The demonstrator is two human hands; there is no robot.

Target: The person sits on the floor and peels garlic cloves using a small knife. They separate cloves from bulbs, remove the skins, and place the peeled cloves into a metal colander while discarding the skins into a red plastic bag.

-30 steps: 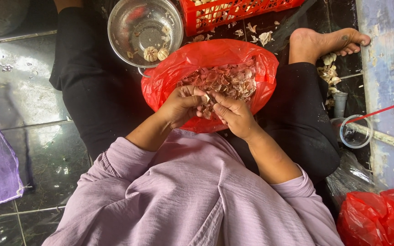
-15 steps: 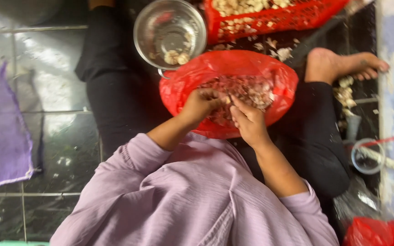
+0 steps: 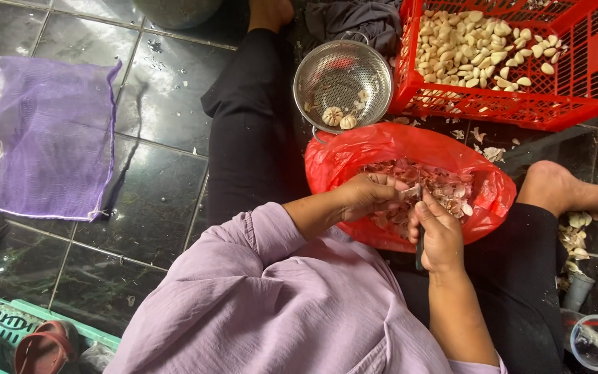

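My left hand [image 3: 367, 197] is closed around a small garlic piece [image 3: 410, 192] above a red plastic bag [image 3: 340, 163] full of pinkish garlic skins [image 3: 451, 188]. My right hand [image 3: 439, 234] meets it from the right and grips a knife, whose dark handle [image 3: 420, 259] sticks out below the fist. Both hands touch at the garlic piece, over the bag that rests in my lap. The knife's blade is hidden by the fingers.
A metal colander [image 3: 344, 76] holding two garlic bulbs stands just beyond the bag. A red plastic crate [image 3: 590, 76] of peeled cloves sits at the top right. A purple mesh sack [image 3: 50, 138] lies on the dark tiles at left. My bare foot [image 3: 569, 190] rests at right.
The view has swung up and to the right, so the crate of peeled cloves and the purple sack show more fully. Both hands stay together over the red bag.
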